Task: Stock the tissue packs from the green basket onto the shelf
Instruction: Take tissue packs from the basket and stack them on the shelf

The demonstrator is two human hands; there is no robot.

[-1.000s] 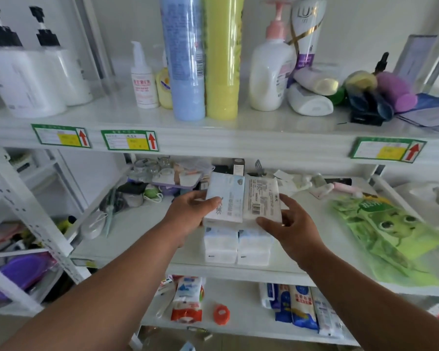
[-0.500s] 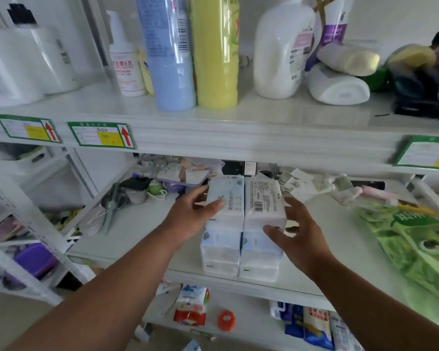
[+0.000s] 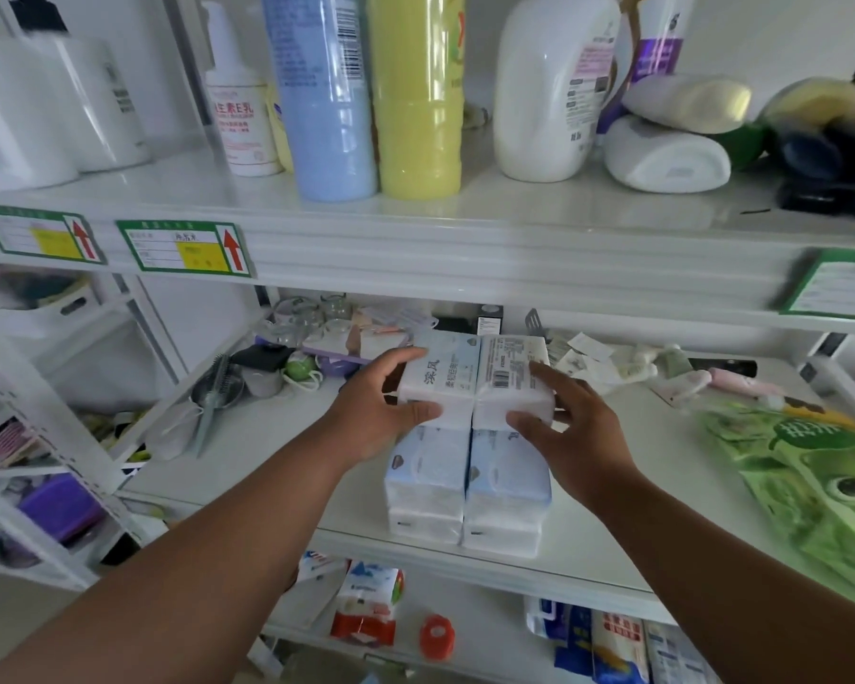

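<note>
On the middle shelf [image 3: 277,451], going from left to right, the left hand [image 3: 371,417] clasps the top-left tissue pack [image 3: 443,375], thumb on its near edge and fingers [image 3: 401,357] curled over its far left side. Beside it the right hand [image 3: 571,431] holds the top-right tissue pack [image 3: 512,382], thumb on its near face, fingers laid along its right flank. A second ago these two packs were held higher, tilted above the lower packs [image 3: 465,491]; now they sit pressed down flat on that stack, side by side and touching. That suggests this pair is as good as stocked, with only squaring up and letting go left.

The green basket is nowhere in view, so how many packs remain cannot be told. The forearms hide part of the shelf's front lip, and clutter behind the stack is too blurred to name. At far right a green bag [image 3: 810,486] is cut off by the frame.
</note>
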